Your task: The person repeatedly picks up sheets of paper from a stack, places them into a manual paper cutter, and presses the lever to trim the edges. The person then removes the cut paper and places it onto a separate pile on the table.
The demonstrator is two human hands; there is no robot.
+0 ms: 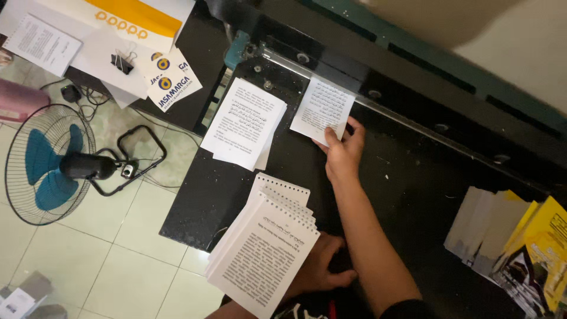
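Observation:
My right hand (341, 152) reaches forward and presses its fingers on a small white printed sheet stack (322, 109). The far edge of that stack sits under the metal bar (413, 121) of a black machine bed (413, 183). My left hand (319, 267) is close to my body, gripping a thick stack of printed pages (263, 260) with a row of punched holes along the top edge. This stack hangs over the bed's near edge. Another pile of white printed sheets (243, 123) lies on the bed to the left of my right hand.
A floor fan (50, 165) stands on the tiled floor at left with cables around it. Papers, an envelope and a black binder clip (121, 61) lie on a dark table at top left. Yellow and white booklets (520, 236) are stacked at right.

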